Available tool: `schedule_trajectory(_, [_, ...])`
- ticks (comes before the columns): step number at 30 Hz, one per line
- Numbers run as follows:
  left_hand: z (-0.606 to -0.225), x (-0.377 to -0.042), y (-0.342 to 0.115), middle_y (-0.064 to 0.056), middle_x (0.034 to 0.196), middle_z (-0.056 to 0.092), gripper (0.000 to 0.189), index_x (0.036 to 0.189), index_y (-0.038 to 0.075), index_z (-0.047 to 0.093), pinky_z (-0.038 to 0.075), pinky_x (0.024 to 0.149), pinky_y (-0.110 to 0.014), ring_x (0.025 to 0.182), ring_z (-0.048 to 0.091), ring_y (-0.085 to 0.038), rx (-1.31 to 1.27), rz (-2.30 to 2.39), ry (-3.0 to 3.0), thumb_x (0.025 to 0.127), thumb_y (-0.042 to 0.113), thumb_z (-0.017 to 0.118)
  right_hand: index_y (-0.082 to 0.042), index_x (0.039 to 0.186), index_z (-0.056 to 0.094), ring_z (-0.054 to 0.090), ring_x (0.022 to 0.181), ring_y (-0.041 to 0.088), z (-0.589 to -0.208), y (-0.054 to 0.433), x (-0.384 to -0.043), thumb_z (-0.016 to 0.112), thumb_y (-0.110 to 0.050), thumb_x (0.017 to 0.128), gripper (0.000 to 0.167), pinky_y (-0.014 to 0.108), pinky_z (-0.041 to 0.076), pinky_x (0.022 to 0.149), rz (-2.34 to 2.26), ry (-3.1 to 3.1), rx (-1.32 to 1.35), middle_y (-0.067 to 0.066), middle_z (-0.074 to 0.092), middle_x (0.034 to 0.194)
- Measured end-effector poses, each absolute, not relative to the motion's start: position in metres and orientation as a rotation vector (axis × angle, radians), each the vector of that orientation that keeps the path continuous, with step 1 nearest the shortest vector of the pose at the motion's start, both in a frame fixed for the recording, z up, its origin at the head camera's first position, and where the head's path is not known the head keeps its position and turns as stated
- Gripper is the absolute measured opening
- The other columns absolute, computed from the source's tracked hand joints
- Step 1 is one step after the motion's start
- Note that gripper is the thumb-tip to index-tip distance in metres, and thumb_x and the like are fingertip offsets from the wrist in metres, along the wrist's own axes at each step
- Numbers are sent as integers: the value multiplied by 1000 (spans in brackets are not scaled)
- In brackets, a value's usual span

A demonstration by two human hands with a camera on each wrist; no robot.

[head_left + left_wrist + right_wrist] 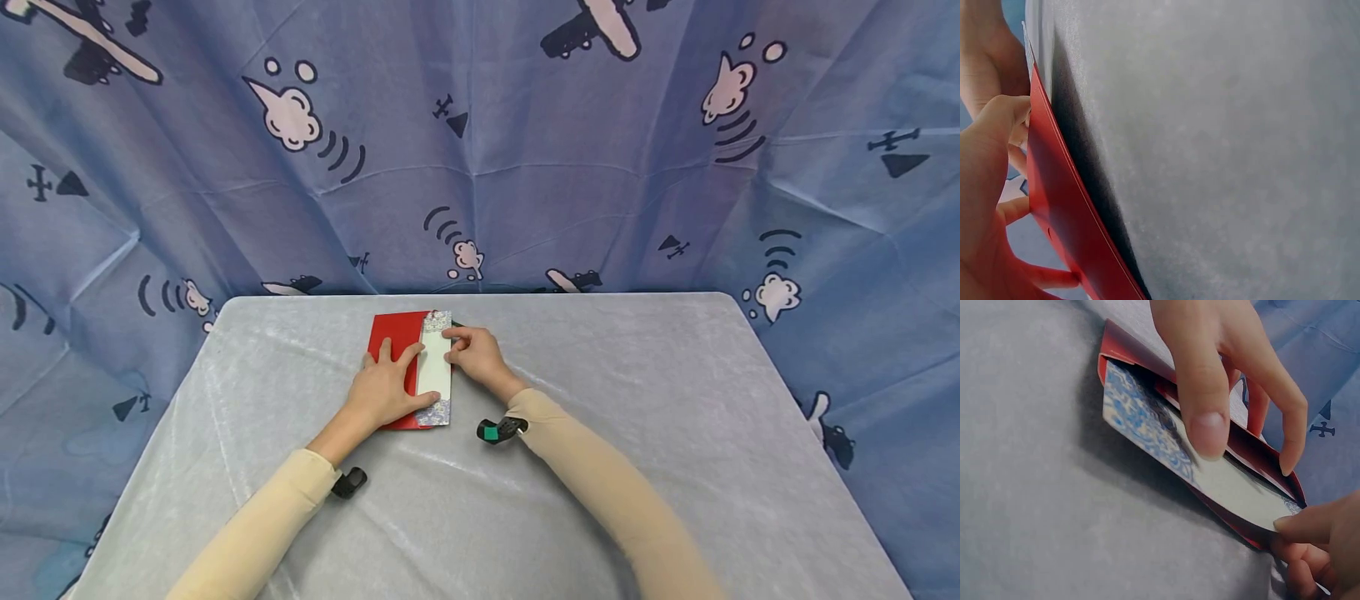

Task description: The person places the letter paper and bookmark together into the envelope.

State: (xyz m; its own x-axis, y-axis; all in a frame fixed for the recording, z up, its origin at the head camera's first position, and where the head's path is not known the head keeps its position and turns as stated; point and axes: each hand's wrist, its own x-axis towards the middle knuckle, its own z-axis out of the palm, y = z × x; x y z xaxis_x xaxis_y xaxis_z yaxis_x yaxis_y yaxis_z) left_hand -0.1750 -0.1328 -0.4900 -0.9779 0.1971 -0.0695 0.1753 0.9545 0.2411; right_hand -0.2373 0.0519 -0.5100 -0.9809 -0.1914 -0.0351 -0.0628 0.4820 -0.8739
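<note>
A red paper sleeve [397,329] lies on the grey cloth, its right side parted in the right wrist view. Out of that side shows a pale card [434,360] with blue-and-white patterned ends [1141,419]. My left hand [386,390] is spread over the sleeve, fingers on the red cover [1066,187]. Its thumb [1208,428] presses on the card's pale face. At the card's right edge, my right hand [477,354] pinches it between thumb and fingers [1310,525]. How much of the card lies inside the sleeve is hidden.
The grey cloth [637,417] covers the table, whose far edge runs just beyond the sleeve. Behind it hangs a blue curtain [525,167] printed with planes and clouds. Black straps with camera parts [502,430] sit at both wrists.
</note>
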Motion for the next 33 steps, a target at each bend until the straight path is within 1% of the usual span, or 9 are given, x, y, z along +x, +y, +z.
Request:
schedule_trajectory(5, [-490, -175, -133, -32, 154, 33, 89, 150, 28, 37, 58, 81, -57, 125, 47, -61, 285, 357, 3020, 77, 70, 66, -7, 116, 73, 49, 60, 6, -509, 49, -237, 73, 0, 80, 37, 18, 40, 62, -1504, 2612, -216, 7, 69, 74])
schedule_trajectory(13, [-491, -174, -134, -32, 154, 34, 89, 150, 28, 37, 58, 81, -57, 124, 47, -61, 284, 358, 3022, 77, 69, 67, -9, 117, 73, 51, 60, 7, -509, 47, -236, 73, -1, 81, 37, 18, 42, 62, -1498, 2607, -210, 7, 69, 74])
schedule_trajectory(20, [-491, -174, -135, -32, 153, 34, 89, 150, 28, 37, 57, 81, -58, 124, 47, -60, 280, 359, 3027, 77, 68, 67, -10, 119, 72, 51, 60, 6, -512, 44, -235, 72, -3, 82, 38, 19, 43, 66, -1455, 2649, -244, 5, 69, 74])
schedule_trajectory(25, [-491, -174, -135, -32, 153, 34, 89, 150, 28, 37, 57, 80, -57, 123, 48, -60, 284, 360, 3030, 77, 69, 68, -10, 118, 73, 49, 59, 5, -512, 41, -233, 73, -4, 81, 37, 19, 40, 65, -1391, 2718, -311, 2, 67, 70])
schedule_trajectory(33, [-491, -175, -133, -33, 153, 34, 89, 150, 28, 37, 58, 78, -57, 123, 48, -60, 288, 355, 3036, 76, 68, 68, -11, 117, 73, 48, 60, 5, -510, 36, -233, 75, -6, 80, 37, 21, 38, 67, -1326, 2768, -338, 3, 68, 70])
